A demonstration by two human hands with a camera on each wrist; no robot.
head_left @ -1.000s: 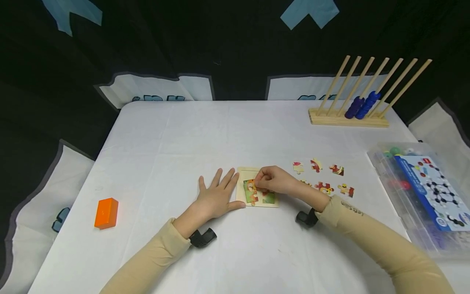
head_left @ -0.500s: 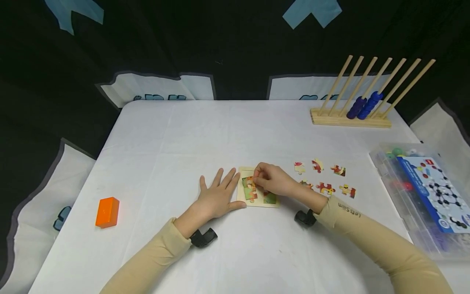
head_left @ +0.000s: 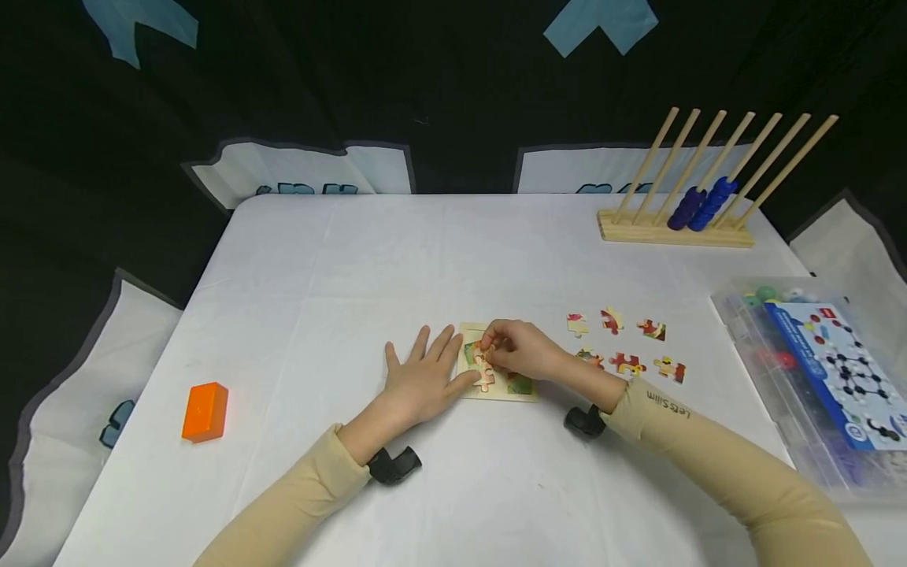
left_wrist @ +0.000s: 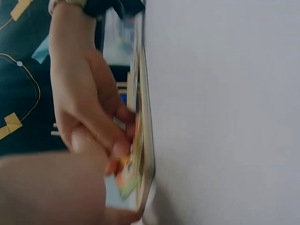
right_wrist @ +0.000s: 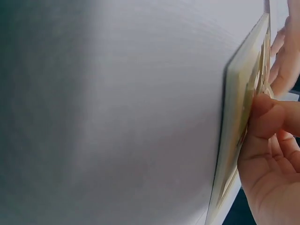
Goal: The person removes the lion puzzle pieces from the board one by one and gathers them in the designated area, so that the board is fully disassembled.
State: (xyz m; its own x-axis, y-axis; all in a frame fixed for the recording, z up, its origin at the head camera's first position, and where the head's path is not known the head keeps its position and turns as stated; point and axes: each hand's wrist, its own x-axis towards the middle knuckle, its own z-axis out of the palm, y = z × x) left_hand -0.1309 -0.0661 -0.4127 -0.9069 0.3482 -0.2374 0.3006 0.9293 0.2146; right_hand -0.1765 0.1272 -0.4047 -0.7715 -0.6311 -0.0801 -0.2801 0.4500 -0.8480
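A pale wooden puzzle board (head_left: 506, 391) lies flat on the table with a few joined jigsaw pieces in its recess. My right hand (head_left: 527, 350) is over the board, its thumb and finger pinching a jigsaw piece (left_wrist: 126, 182) that stands tilted up from the board in the left wrist view. The fingers partly hide that piece and the others in the tray. My left hand (head_left: 423, 384) rests flat with spread fingers at the board's left side, its thumb reaching the lower left edge. Several loose jigsaw pieces (head_left: 627, 363) lie to the right.
An orange block (head_left: 205, 412) stands at the left of the white table (head_left: 368, 260). At the back right is a wooden peg rack (head_left: 676, 234) with blue and purple rings. A clear plastic box (head_left: 786, 409) with a blue leaflet sits along the right edge.
My right hand has shifted slightly left over the board, and the joined pieces under its fingers have tilted. My left thumb has moved up onto the board's edge.
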